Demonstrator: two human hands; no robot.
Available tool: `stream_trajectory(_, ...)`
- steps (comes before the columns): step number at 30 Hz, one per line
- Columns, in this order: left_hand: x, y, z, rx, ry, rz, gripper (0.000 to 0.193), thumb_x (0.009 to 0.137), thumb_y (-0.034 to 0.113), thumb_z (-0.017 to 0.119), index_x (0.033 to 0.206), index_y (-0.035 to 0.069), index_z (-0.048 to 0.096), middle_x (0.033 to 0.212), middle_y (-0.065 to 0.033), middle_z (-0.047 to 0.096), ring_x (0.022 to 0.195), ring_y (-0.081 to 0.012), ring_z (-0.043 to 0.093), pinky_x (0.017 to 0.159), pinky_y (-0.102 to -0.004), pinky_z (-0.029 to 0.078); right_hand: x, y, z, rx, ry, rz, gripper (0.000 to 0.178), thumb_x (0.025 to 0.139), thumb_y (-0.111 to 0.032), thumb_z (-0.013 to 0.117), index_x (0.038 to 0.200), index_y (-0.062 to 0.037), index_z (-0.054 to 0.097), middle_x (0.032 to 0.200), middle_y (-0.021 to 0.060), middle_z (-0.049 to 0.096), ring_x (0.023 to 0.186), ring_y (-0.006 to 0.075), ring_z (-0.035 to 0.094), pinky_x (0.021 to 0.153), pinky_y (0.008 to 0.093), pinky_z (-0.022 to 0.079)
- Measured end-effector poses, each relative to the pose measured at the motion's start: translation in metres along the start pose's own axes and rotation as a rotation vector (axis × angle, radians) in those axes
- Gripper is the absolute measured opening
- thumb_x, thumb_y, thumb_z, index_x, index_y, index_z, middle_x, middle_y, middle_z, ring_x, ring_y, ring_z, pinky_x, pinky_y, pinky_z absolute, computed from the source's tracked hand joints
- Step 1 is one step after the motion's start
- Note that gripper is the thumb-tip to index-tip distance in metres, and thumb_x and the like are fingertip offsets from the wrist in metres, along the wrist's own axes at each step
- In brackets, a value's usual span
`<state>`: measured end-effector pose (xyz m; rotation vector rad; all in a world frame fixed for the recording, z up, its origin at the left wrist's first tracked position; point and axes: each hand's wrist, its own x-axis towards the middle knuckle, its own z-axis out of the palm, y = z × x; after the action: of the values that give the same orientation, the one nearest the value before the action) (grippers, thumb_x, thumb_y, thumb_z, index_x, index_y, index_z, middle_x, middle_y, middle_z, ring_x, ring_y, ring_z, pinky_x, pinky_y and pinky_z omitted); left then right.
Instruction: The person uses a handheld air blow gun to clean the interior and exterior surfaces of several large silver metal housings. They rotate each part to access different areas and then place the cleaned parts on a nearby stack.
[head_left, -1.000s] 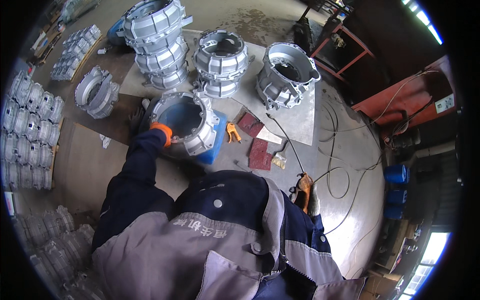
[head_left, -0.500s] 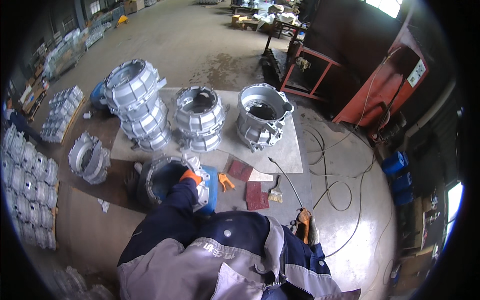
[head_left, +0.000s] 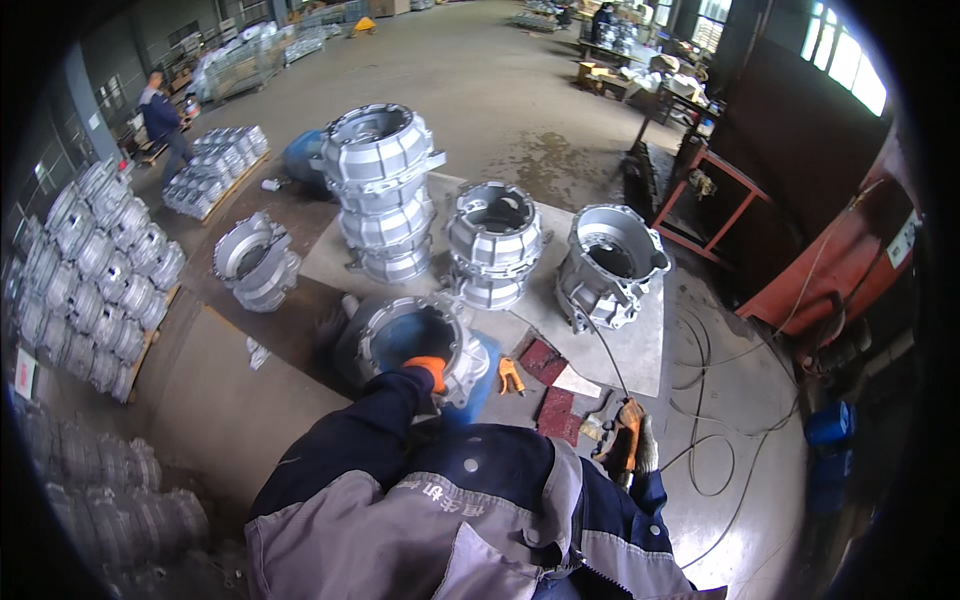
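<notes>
A silver ring-shaped metal housing [head_left: 462, 372] rests on a blue drum [head_left: 478, 392] in front of me. My left hand [head_left: 428, 372], in an orange glove, grips the housing's near rim; its fingertips are partly hidden. My right hand [head_left: 640, 448], gloved, is closed round the orange handle of an air blow gun [head_left: 630, 420]. From it a long thin tube rises toward a single housing [head_left: 612, 270] on the right of the sheet. Between my hands lie a small orange gun [head_left: 511, 376], dark red pads [head_left: 558, 415] and a partly covered brush [head_left: 592, 427].
Stacked housings stand beyond, a tall column [head_left: 385, 200] and a shorter one [head_left: 494, 245]. Another housing [head_left: 255, 262] sits at left, near loaded pallets [head_left: 100, 270]. A hose [head_left: 705, 440] coils on the right floor near a red metal frame [head_left: 715, 200]. A person [head_left: 162, 118] is far left.
My view has swung left, so the scene sits farther right. My right hand has brought the blow gun forward and left, its tube nearer the right housing. My left hand stays on the rim.
</notes>
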<state>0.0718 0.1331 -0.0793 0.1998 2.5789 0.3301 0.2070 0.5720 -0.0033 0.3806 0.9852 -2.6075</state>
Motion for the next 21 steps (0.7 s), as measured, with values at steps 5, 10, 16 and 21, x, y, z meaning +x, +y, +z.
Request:
stream_trajectory(5,-0.039,-0.006,0.0,0.141,0.191,-0.013,0.045,0.069,0.044,0.059,0.097,0.009,0.057,0.1,-0.0152,0.059,0.093,-0.0311,0.056,0.078,-0.0409,0.044,0.016,0.027,0.004,0.017,-0.017,-0.03,0.053,0.089,-0.045,0.039,0.126,-0.0065,0.04,0.116,0.0093,0.053,0.102,0.0222,0.053,0.089,0.0333,0.042)
stream_trajectory(10,-0.056,-0.012,0.015,0.239,0.174,-0.102,0.032,0.076,0.038,0.052,0.088,0.011,0.064,0.088,-0.0115,0.064,0.085,-0.0308,0.06,0.076,-0.0413,0.045,0.0,0.055,-0.003,0.062,-0.082,0.059,0.057,0.088,-0.044,0.044,0.129,-0.0065,0.037,0.123,0.0069,0.048,0.113,0.02,0.045,0.098,0.0328,0.033)
stream_trajectory(16,-0.039,0.017,0.03,0.173,0.22,-0.199,0.03,0.077,0.036,0.05,0.084,0.011,0.066,0.086,-0.0116,0.064,0.082,-0.0322,0.06,0.073,-0.043,0.046,-0.032,0.078,-0.012,0.074,-0.032,0.233,0.053,0.087,-0.036,0.05,0.128,-0.0046,0.038,0.119,0.0095,0.051,0.104,0.0218,0.052,0.092,0.0338,0.04)
stream_trajectory(21,-0.018,0.039,0.042,0.106,0.17,-0.297,0.04,0.079,0.043,0.048,0.095,0.011,0.064,0.097,-0.0154,0.062,0.092,-0.0338,0.058,0.077,-0.0434,0.044,-0.044,0.094,-0.049,-0.334,-0.004,0.001,0.058,0.088,-0.036,0.049,0.133,-0.0029,0.031,0.133,0.013,0.037,0.121,0.0225,0.037,0.102,0.035,0.029)
